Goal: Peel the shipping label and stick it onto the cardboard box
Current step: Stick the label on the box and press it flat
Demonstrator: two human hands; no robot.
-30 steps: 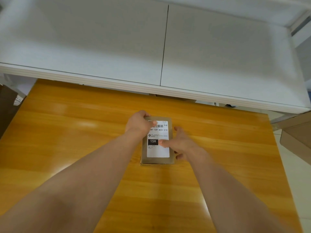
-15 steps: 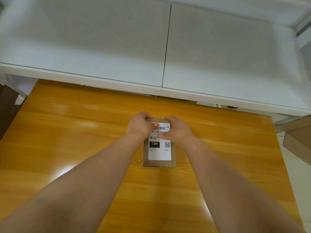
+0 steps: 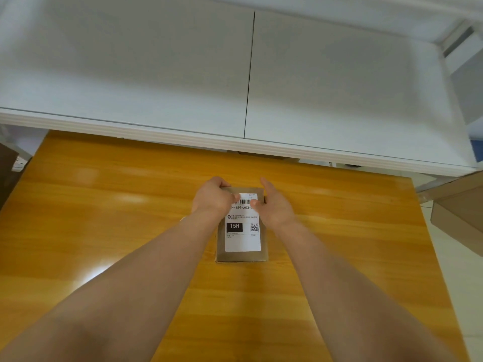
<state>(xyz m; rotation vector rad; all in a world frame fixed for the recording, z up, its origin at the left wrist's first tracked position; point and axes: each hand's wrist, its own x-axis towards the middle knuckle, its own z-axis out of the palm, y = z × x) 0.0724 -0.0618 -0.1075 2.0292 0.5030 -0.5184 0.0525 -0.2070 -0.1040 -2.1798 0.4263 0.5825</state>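
While left grip (image 3: 213, 201) clasps the cardboard box (image 3: 241, 257), flat right grip (image 3: 274, 207) presses shipping label (image 3: 243, 242).

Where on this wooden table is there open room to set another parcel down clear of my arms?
Bare wood on the table lies left of the left hand, out to the table's left edge, and right of the right hand toward the right edge. Crowded in the middle: both hands on the cardboard box and its shipping label.
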